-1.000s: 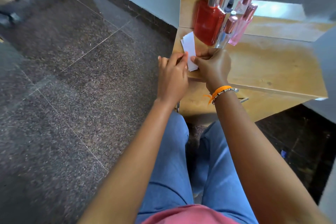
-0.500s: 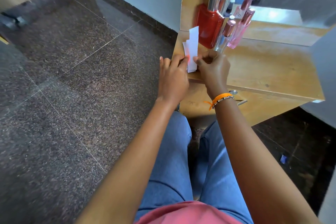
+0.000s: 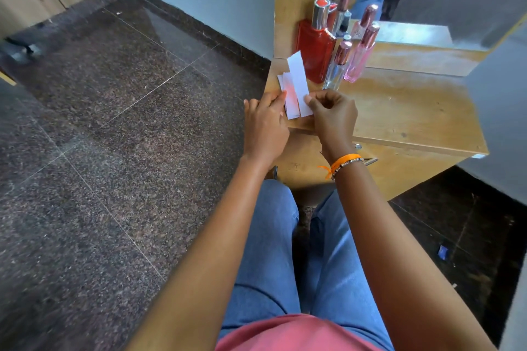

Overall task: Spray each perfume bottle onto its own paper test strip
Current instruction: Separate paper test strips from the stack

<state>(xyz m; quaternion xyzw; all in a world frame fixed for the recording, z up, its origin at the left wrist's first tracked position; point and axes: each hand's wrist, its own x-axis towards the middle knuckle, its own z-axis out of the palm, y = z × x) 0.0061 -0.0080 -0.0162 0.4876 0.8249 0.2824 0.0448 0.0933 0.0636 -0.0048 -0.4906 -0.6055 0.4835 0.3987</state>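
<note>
Presently, one paper test strip point(image 3: 298, 77) is pinched upright between thumb and fingertips of the right hand point(image 3: 332, 114), just above the tabletop's point(image 3: 399, 105) front-left corner. A small stack of further strips point(image 3: 288, 97) is pressed down there by the closed fingers of the left hand point(image 3: 266, 125). Three capped bottles are noted near the back-left edge: red bottle point(image 3: 315, 51), clear bottle point(image 3: 336, 71), pink bottle point(image 3: 358, 61). The step in hand is judged to be strip separation. Next, a bottle must be uncapped and sprayed, which calls for a freed hand.
</note>
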